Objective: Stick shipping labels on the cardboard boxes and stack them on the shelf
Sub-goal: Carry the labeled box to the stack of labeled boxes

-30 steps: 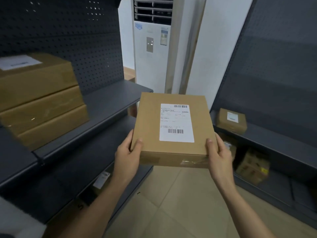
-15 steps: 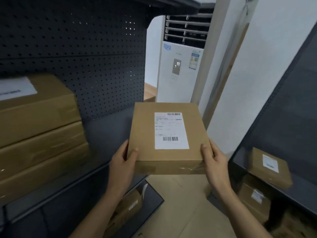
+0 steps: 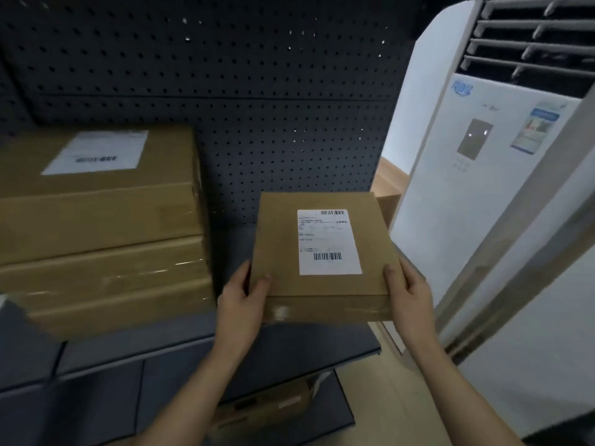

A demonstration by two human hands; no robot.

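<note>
Labelled box [image 3: 280,246] in L hand [image 3: 240,304] & R hand [image 3: 410,294], by stack [image 3: 103,220].

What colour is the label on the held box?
The label is white with black print; the head view shows it best.

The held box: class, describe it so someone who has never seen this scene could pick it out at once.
Find the dark pegboard shelf unit with a stack of cardboard boxes at its left. Right of that stack, the left hand and right hand grip a flat box by its near corners. Only it is held, and its label shows two barcodes.
</note>
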